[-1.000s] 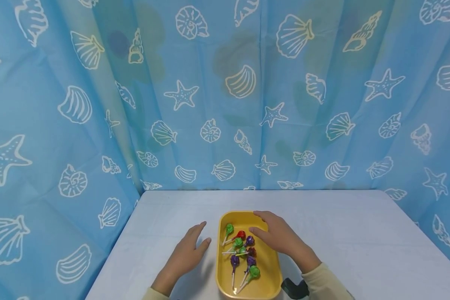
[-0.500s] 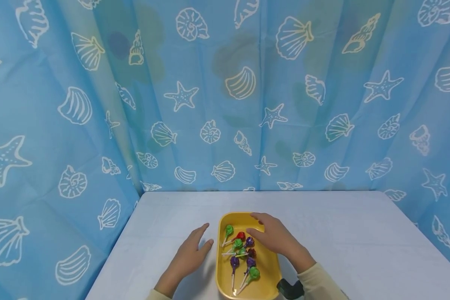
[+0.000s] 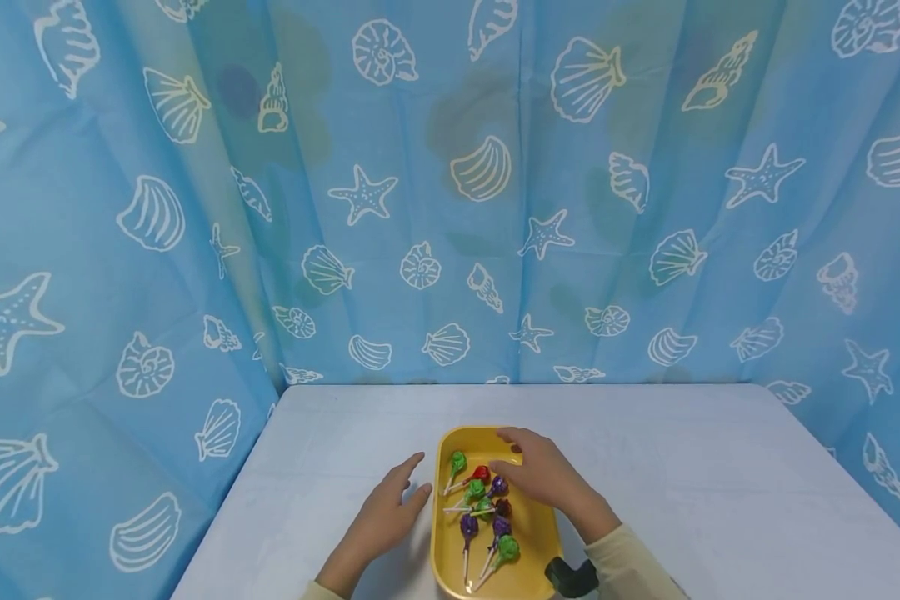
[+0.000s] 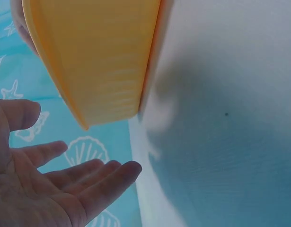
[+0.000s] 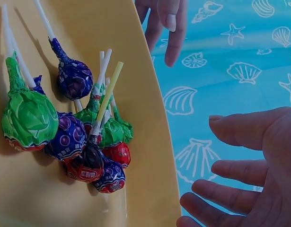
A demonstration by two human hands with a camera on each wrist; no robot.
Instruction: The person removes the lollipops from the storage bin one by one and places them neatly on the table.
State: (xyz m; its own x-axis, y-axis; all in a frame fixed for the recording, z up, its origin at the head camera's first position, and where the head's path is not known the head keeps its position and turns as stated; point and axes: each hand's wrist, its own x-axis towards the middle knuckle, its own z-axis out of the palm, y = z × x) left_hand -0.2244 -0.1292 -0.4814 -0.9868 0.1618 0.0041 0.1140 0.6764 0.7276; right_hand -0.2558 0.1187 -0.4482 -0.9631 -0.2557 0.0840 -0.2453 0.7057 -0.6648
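Note:
A yellow tray [image 3: 537, 567] stands lengthwise on the table, with several wrapped lollipops in it. They include a green lollipop [image 3: 507, 547] near the front, a purple lollipop [image 3: 469, 526] beside it, a red lollipop [image 3: 482, 473] farther back and a dark red lollipop [image 5: 86, 166]. My left hand [image 3: 387, 510] is just left of the tray, fingers extended and apart; the left wrist view shows a gap between its fingertips and the tray wall [image 4: 98, 61]. Over the tray's right rim reaches my right hand [image 3: 546, 472], thumb and fingers spread, with nothing held.
A white-covered table [image 3: 667, 475] extends to both sides of the tray. Behind it and along the sides hangs a blue curtain [image 3: 450, 283] printed with shells and starfish. A dark curved object [image 3: 572, 577] sits at the right wrist, close to the tray's front right corner.
My left hand has moved slightly right, closer to the tray. The right hand has shifted a little left over the rim. The lollipops lie as before.

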